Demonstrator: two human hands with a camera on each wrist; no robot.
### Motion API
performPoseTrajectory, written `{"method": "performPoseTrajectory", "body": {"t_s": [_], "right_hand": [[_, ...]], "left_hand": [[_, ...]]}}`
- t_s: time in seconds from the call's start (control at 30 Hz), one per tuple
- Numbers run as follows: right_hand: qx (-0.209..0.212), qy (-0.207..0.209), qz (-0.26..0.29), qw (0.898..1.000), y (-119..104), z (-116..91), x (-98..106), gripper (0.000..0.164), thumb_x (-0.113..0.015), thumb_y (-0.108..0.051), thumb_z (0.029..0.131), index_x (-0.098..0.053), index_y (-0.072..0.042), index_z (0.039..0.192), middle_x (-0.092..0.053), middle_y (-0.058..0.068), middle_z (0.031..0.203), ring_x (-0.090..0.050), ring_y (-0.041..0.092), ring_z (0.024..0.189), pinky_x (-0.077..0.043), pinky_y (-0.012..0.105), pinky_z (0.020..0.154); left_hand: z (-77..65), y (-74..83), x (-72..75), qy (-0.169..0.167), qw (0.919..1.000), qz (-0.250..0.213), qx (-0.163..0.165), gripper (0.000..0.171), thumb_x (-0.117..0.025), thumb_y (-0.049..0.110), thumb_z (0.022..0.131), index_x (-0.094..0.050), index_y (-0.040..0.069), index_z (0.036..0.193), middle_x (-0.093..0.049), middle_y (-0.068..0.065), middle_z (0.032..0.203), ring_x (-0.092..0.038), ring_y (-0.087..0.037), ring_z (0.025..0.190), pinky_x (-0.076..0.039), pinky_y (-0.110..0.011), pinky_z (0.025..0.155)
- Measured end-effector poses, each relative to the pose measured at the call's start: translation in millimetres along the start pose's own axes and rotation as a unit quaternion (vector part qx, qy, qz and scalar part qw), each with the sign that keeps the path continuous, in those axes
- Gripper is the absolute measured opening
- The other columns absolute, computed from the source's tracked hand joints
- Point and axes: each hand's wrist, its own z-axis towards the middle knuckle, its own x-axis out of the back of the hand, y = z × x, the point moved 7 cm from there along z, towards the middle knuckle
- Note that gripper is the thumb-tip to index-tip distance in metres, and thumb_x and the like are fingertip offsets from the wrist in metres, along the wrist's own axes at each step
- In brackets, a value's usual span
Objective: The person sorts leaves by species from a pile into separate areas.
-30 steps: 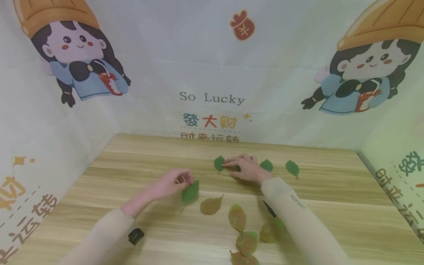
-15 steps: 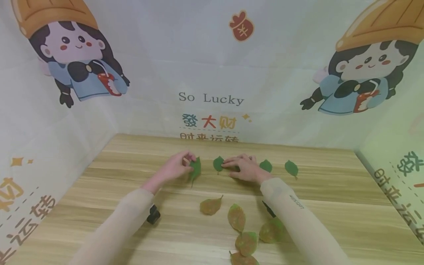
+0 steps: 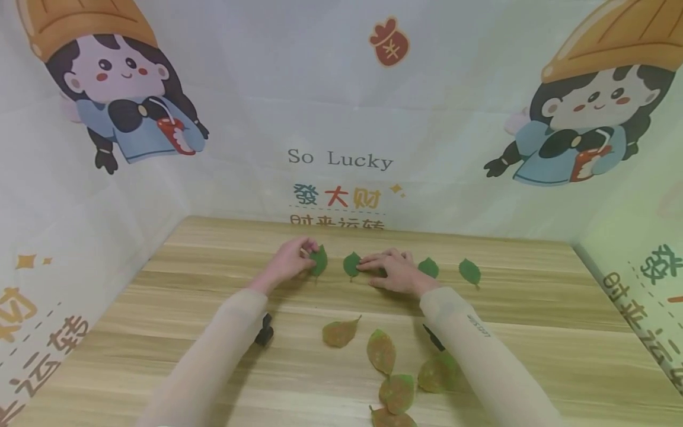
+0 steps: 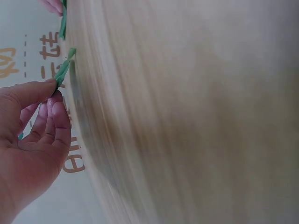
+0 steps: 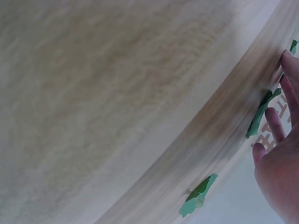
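Note:
My left hand (image 3: 288,259) pinches a green leaf (image 3: 319,260) by its left edge, at the left end of a row of green leaves. In the left wrist view that leaf (image 4: 63,73) sits between thumb and fingertips, close to the tabletop. Fingertips of my right hand (image 3: 393,271), stretched out, touch the right edge of a second green leaf (image 3: 351,264) lying flat. Beyond that hand lie another green leaf (image 3: 428,268), partly hidden behind it, and one more green leaf (image 3: 470,271) further right. The right wrist view shows the right hand (image 5: 282,158) above the table beside these leaves.
Several brownish leaves lie nearer on the wooden table (image 3: 160,308): a single brown leaf (image 3: 341,333), another brown leaf (image 3: 382,351), and a leaf (image 3: 437,373) partly under the right sleeve. A printed cloth (image 3: 240,118) stands behind the table and at both sides.
My left hand has carried its green leaf away from me to the left end of the row and lowered it beside the second leaf. The right hand has stayed in place.

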Motion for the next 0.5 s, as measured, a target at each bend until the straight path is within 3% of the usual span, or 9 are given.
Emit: {"method": "performPoseTrajectory", "body": {"t_s": [0.23,0.5], "right_hand": [[-0.001,0.002,-0.002,1.000,0,0,0,0.043,-0.065,-0.028,0.095,-0.059,-0.023,0.137,-0.046,0.000,0.154,-0.040,0.029,0.133,-0.026,0.056,0.103],[0.002,0.002,-0.007,1.000,-1,-1,1,0.042,-0.064,-0.027,0.095,-0.059,-0.022,0.137,-0.047,0.001,0.154,-0.041,0.030,0.133,-0.027,0.058,0.104]], "left_hand": [[11.1,-3.4,-6.4,-0.001,0.9997,0.025,-0.006,0.027,-0.067,-0.006,0.083,-0.060,0.001,0.108,-0.064,-0.017,0.108,-0.063,-0.029,0.102,-0.055,-0.038,0.091],[14.7,-4.2,-8.1,-0.010,0.9981,0.060,0.001,0.023,-0.068,-0.003,0.084,-0.064,0.000,0.106,-0.064,-0.017,0.104,-0.060,-0.027,0.097,-0.053,-0.038,0.090]]}}
